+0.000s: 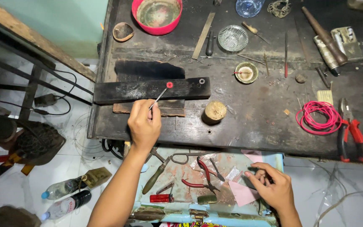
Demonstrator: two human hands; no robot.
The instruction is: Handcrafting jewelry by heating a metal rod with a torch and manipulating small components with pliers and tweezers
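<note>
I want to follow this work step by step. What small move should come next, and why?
Probably the left hand should steady the tweezers on the small red ring, since their tip already meets it on the black wooden block. The right hand is busy in the tool tray below, so it cannot help yet.
</note>
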